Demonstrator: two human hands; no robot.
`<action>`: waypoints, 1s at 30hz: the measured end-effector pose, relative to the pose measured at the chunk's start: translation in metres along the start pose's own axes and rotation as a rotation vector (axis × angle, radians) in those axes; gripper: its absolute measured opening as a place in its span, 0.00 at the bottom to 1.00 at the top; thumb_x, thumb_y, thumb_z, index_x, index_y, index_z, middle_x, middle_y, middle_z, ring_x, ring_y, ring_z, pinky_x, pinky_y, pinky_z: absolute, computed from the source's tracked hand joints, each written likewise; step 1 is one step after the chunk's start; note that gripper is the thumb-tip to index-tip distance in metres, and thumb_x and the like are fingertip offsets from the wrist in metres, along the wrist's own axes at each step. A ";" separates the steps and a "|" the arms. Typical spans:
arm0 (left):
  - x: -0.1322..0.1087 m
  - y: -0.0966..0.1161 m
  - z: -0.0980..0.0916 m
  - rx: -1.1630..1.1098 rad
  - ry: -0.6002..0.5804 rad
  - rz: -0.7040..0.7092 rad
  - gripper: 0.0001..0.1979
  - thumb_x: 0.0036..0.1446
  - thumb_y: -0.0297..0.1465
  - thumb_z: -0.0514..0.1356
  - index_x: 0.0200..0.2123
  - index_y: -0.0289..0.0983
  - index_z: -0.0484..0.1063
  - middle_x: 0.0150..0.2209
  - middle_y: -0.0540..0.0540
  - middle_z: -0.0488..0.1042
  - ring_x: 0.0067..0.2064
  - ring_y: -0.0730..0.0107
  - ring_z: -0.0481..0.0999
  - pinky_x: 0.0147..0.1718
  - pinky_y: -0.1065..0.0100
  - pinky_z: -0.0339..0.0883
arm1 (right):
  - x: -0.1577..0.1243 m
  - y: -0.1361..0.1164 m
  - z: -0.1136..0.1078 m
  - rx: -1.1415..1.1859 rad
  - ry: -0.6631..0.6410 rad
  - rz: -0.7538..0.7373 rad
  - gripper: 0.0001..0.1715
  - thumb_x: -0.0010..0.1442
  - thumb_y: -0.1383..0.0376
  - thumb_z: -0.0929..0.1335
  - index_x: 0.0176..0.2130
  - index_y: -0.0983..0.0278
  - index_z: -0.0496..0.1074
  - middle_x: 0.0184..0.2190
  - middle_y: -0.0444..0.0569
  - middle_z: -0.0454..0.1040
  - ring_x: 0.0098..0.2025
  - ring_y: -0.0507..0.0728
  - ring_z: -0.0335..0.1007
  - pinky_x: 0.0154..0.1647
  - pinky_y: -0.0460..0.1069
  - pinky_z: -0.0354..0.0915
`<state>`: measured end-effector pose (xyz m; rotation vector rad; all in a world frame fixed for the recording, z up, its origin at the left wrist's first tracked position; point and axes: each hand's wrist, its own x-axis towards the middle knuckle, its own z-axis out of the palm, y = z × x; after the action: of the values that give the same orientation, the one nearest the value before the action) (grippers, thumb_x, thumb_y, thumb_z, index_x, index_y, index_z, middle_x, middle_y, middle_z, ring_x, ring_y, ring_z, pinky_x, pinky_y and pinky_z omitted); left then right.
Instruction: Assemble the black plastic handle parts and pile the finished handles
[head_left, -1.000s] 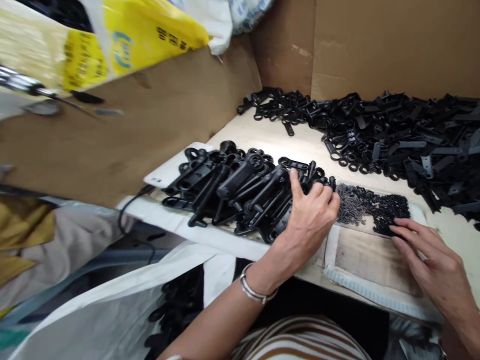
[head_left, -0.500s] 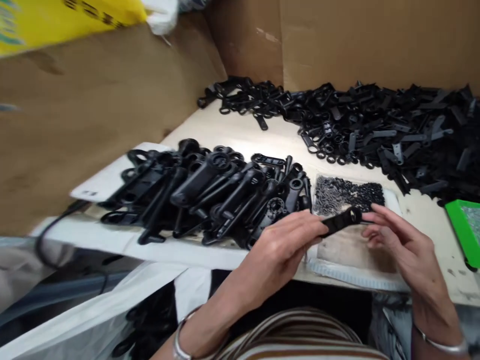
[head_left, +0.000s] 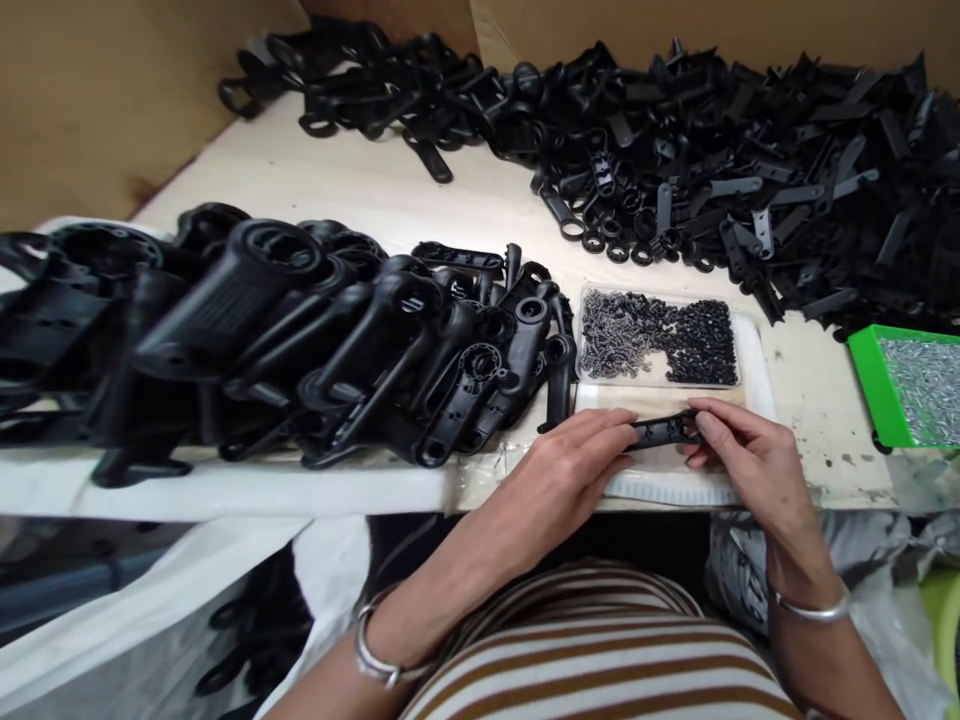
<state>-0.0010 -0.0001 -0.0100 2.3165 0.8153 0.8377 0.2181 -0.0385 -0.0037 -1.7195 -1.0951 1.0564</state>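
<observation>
Between my two hands is a black plastic arm-shaped part point(head_left: 664, 431), its ribbed inner side turned up. My left hand point(head_left: 574, 455) grips its left end, the fingers closed over it. At the other end, my right hand point(head_left: 742, 450) pinches the part between thumb and fingers. Just beyond lies a clear shallow tray point(head_left: 658, 382) holding small silvery pieces point(head_left: 611, 335) on the left and small black pieces point(head_left: 703, 340) on the right. Left of my hands is a heap of larger black plastic parts point(head_left: 375, 340).
A large pile of black plastic parts point(head_left: 712, 170) spreads along the back of the table point(head_left: 247, 165), against cardboard walls point(head_left: 637, 30). To the right stands a green bin point(head_left: 874, 385) of small shiny metal pieces. A plastic bag point(head_left: 150, 640) with black parts hangs below the table edge.
The view has shifted down and closer to the table. My right hand has closed on the part's right end, and the part now shows its ribbed side.
</observation>
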 end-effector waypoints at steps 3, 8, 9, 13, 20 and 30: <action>0.000 -0.002 0.007 0.049 0.034 0.039 0.10 0.64 0.23 0.54 0.45 0.32 0.72 0.46 0.38 0.78 0.47 0.67 0.78 0.48 0.66 0.73 | 0.001 0.000 0.001 -0.024 -0.002 -0.025 0.20 0.57 0.53 0.72 0.44 0.63 0.80 0.26 0.48 0.80 0.21 0.54 0.76 0.24 0.49 0.75; 0.000 -0.003 0.005 0.108 -0.005 0.055 0.11 0.64 0.21 0.52 0.43 0.34 0.73 0.44 0.41 0.79 0.44 0.66 0.78 0.57 0.54 0.66 | -0.001 -0.001 -0.005 -0.100 -0.012 -0.125 0.18 0.61 0.56 0.69 0.43 0.65 0.79 0.31 0.50 0.80 0.21 0.50 0.72 0.23 0.46 0.73; 0.001 -0.003 0.004 0.115 -0.031 0.050 0.11 0.64 0.21 0.52 0.43 0.34 0.73 0.44 0.42 0.79 0.44 0.66 0.78 0.59 0.51 0.63 | -0.001 0.000 -0.007 -0.115 -0.005 -0.143 0.17 0.61 0.56 0.69 0.43 0.65 0.79 0.31 0.50 0.79 0.21 0.49 0.71 0.23 0.46 0.72; 0.005 -0.004 0.001 0.130 -0.103 0.037 0.11 0.63 0.21 0.52 0.40 0.35 0.74 0.44 0.42 0.79 0.45 0.66 0.77 0.60 0.49 0.60 | -0.005 0.003 -0.015 -0.141 0.020 -0.169 0.16 0.62 0.58 0.69 0.43 0.66 0.79 0.30 0.49 0.78 0.22 0.49 0.71 0.24 0.47 0.73; 0.010 -0.002 -0.003 0.130 -0.137 0.034 0.12 0.62 0.20 0.52 0.38 0.35 0.74 0.43 0.42 0.79 0.43 0.64 0.77 0.59 0.51 0.61 | -0.009 0.004 -0.017 -0.189 0.004 -0.191 0.13 0.61 0.59 0.70 0.40 0.64 0.80 0.38 0.52 0.78 0.25 0.50 0.73 0.25 0.46 0.74; 0.011 0.001 -0.008 0.161 -0.164 0.021 0.12 0.61 0.20 0.51 0.37 0.35 0.74 0.44 0.41 0.78 0.42 0.63 0.75 0.47 0.60 0.69 | -0.015 0.001 -0.016 -0.508 -0.021 -0.455 0.11 0.64 0.63 0.67 0.44 0.60 0.78 0.38 0.50 0.74 0.38 0.54 0.72 0.37 0.48 0.71</action>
<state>0.0009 0.0087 -0.0002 2.5000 0.8142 0.5995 0.2294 -0.0556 0.0036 -1.7058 -1.7761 0.5357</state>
